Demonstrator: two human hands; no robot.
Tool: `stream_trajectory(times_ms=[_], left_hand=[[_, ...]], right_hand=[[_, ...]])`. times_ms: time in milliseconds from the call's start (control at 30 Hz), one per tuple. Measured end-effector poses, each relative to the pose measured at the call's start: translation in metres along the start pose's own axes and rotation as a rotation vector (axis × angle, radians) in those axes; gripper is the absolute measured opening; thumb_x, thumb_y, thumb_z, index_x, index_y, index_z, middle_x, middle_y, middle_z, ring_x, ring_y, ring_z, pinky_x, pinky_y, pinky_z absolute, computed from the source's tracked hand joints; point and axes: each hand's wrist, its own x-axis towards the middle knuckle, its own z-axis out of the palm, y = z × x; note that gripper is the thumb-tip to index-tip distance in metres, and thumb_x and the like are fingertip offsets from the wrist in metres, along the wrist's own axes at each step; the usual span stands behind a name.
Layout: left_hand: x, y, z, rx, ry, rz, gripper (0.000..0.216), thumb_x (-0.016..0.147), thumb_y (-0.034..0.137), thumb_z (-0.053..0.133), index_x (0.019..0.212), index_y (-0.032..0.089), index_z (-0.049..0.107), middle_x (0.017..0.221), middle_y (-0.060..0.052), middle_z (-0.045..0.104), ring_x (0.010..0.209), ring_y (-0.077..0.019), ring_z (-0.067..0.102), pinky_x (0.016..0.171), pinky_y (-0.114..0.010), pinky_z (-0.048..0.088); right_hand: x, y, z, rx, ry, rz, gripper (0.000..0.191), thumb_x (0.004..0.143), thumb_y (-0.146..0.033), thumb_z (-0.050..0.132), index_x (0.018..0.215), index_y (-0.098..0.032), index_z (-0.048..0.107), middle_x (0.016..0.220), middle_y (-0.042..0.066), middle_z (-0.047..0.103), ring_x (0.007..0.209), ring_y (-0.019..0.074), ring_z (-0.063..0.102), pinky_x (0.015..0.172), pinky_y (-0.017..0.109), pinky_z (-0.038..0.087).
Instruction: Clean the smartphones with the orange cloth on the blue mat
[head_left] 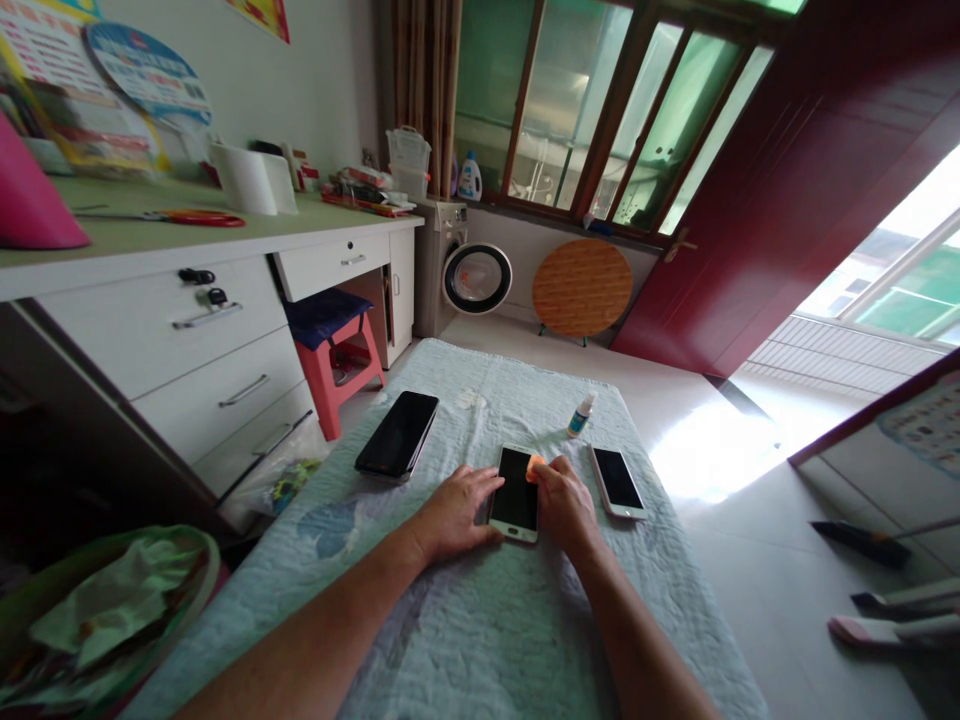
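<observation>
Lying between our two hands, a white-framed rectangular phone with a black screen (516, 492) runs its long axis from the near edge toward the far edge of the pale blue quilted cloth (465, 640). Our left hand (459, 508), open, touches its left side; our right hand (568, 503) pinches a small orange piece (535, 468) at the screen's upper right; neither is clearly nearer. We count three phones, including a black one (397, 435) toward the cloth's left edge and a white one (619, 483) near its right edge, plus one small white bottle with a blue label (580, 415).

Hands (457, 512) at phone (516, 500) (plus orange piece (534, 469))
</observation>
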Motion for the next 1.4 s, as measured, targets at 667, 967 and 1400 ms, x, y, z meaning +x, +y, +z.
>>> stream_trajectory(times_ms=[667,967,1400], left_hand=[[0.002,0.0,0.0,0.004,0.003,0.03,0.071,0.072,0.046,0.077,0.131,0.014,0.054,0.139,-0.015,0.052,0.125,-0.0327,0.048,0.108,-0.044,0.036],[0.002,-0.005,0.004,0.027,0.005,0.029,0.071,0.069,0.042,0.078,0.132,0.018,0.055,0.145,-0.012,0.047,0.13,-0.0326,0.045,0.111,-0.045,0.033],[0.003,-0.002,0.004,0.037,0.006,0.06,0.072,0.074,0.053,0.073,0.133,0.015,0.054,0.143,-0.014,0.049,0.125,-0.0323,0.049,0.108,-0.044,0.035]], right_hand=[[-0.016,-0.042,-0.021,0.207,-0.378,-0.232,0.018,0.091,-0.022,0.051,0.082,-0.023,0.067,0.087,0.0,0.053,0.07,0.0087,0.051,0.064,0.02,0.033],[-0.014,-0.016,-0.043,0.288,-0.541,-0.118,0.027,0.072,-0.006,0.053,0.083,-0.022,0.071,0.085,0.001,0.062,0.075,0.0111,0.058,0.07,0.02,0.038],[-0.017,-0.045,-0.022,0.213,-0.377,-0.164,0.015,0.086,-0.017,0.053,0.081,-0.022,0.066,0.086,0.0,0.055,0.067,0.0076,0.051,0.062,0.019,0.032]])
